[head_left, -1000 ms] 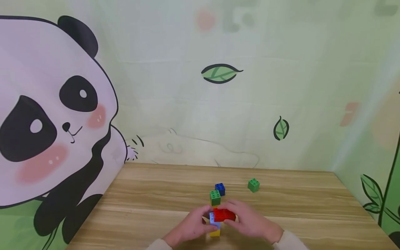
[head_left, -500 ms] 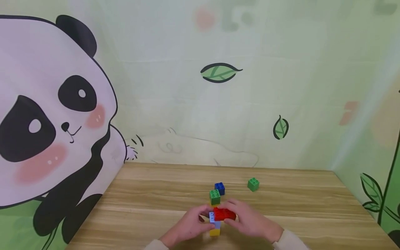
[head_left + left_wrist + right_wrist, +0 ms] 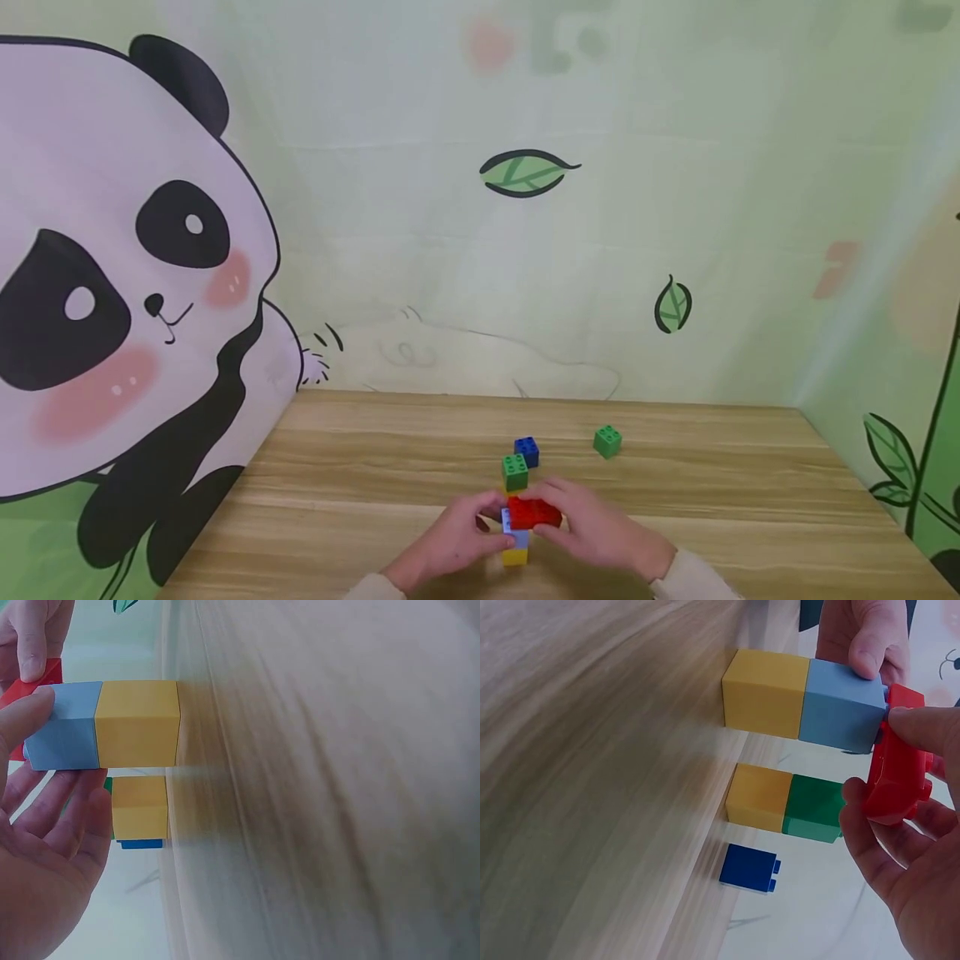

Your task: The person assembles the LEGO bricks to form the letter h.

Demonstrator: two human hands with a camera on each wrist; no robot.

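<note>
Red brick, seemingly unmarked

Head looks down; wrists flank the stack closely.

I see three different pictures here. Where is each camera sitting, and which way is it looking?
Head: worn on the head, looking forward and down over the wooden table to the panda wall; both hands, left hand and right hand, show.
Left wrist: low beside the tabletop, turned sideways, facing the light blue brick on the yellow brick; left palm and fingers show.
Right wrist: also low and sideways, facing the red brick that the right hand pinches.
Shared: all three show the yellow and light blue stack; both wrist views catch the other hand.
</note>
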